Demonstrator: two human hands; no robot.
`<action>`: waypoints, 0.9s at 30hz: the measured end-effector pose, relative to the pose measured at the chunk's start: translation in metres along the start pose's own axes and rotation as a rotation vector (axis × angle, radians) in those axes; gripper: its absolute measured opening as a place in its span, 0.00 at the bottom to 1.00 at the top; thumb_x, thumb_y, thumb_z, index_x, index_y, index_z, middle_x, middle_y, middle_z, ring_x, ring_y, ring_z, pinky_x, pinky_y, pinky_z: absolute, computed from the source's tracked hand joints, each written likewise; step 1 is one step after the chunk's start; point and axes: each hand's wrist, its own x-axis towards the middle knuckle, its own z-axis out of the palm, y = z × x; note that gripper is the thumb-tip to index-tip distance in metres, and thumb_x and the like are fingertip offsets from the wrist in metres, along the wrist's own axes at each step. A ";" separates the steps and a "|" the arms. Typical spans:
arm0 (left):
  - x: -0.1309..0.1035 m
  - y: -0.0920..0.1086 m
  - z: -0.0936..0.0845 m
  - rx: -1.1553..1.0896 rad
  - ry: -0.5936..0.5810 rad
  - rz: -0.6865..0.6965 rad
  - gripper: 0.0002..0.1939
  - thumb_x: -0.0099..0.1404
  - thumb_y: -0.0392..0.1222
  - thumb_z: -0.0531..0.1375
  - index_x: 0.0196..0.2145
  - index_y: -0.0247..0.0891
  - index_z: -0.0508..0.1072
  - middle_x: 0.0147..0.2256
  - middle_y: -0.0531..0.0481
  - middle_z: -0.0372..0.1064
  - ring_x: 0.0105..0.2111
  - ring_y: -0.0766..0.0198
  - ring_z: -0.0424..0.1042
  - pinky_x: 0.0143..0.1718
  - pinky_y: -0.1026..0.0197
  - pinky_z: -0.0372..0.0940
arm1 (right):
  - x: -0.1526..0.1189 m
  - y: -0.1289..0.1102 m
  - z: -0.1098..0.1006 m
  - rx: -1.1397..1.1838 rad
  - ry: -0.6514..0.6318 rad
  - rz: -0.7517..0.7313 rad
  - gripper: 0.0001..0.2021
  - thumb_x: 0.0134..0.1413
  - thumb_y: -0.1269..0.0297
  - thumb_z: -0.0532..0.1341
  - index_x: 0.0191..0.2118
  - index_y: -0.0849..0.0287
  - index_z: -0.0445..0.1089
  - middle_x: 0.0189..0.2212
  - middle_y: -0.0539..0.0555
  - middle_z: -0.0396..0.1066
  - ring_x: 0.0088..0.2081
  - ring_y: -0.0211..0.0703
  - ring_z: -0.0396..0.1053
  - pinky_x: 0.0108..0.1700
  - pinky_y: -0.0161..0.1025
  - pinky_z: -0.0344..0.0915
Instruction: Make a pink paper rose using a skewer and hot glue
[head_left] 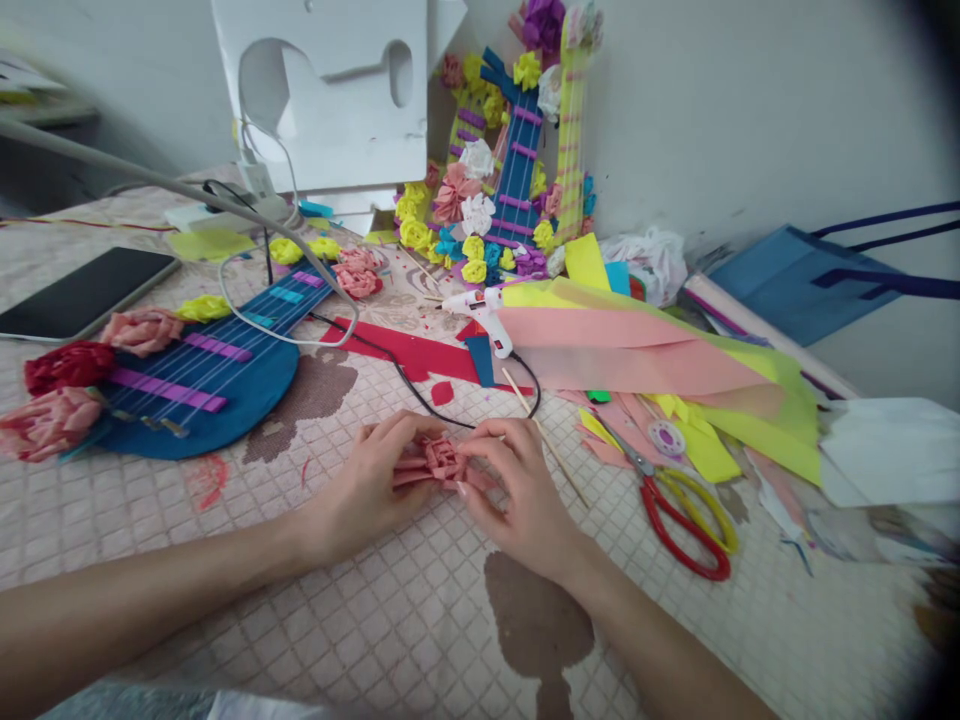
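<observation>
A pink crepe-paper flower point(444, 459) with folded petals is held between my two hands, low over the table. My left hand point(386, 470) grips its left side, fingers curled around the paper. From the right, my right hand point(512, 488) pinches the flower's edge between thumb and fingertips. Beyond the hands lies a white glue gun point(480, 312) with a black cord. A blue paper guitar point(217, 400) with purple strips and strings rests to the left, with a dark red paper flower point(69, 368) and pink ones along its edge.
Scissors point(684, 515) with red and yellow handles lie at right, near pink and yellow crepe sheets point(637, 340). A wooden stick point(551, 445) is close to my right hand. A phone point(90, 290) lies at left. Decorated paper guitars point(517, 160) lean on the wall.
</observation>
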 end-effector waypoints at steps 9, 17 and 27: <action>0.000 0.000 0.000 -0.019 -0.004 -0.017 0.19 0.61 0.33 0.57 0.49 0.42 0.61 0.45 0.44 0.66 0.46 0.56 0.70 0.42 0.53 0.71 | -0.002 0.000 0.000 -0.018 -0.075 -0.047 0.11 0.55 0.70 0.56 0.44 0.55 0.67 0.45 0.56 0.63 0.49 0.48 0.58 0.51 0.48 0.59; -0.001 -0.002 0.001 -0.001 0.001 0.005 0.19 0.60 0.32 0.57 0.48 0.42 0.61 0.44 0.46 0.65 0.47 0.56 0.69 0.43 0.54 0.71 | -0.001 -0.001 0.001 -0.030 -0.041 -0.072 0.12 0.55 0.70 0.56 0.45 0.53 0.69 0.44 0.55 0.64 0.48 0.48 0.60 0.51 0.50 0.61; -0.001 -0.001 0.001 0.020 0.003 -0.014 0.18 0.60 0.32 0.56 0.47 0.41 0.61 0.45 0.46 0.64 0.48 0.56 0.68 0.44 0.54 0.70 | -0.002 0.001 0.003 -0.062 -0.093 -0.152 0.12 0.56 0.70 0.55 0.45 0.53 0.69 0.47 0.56 0.63 0.49 0.48 0.58 0.51 0.50 0.60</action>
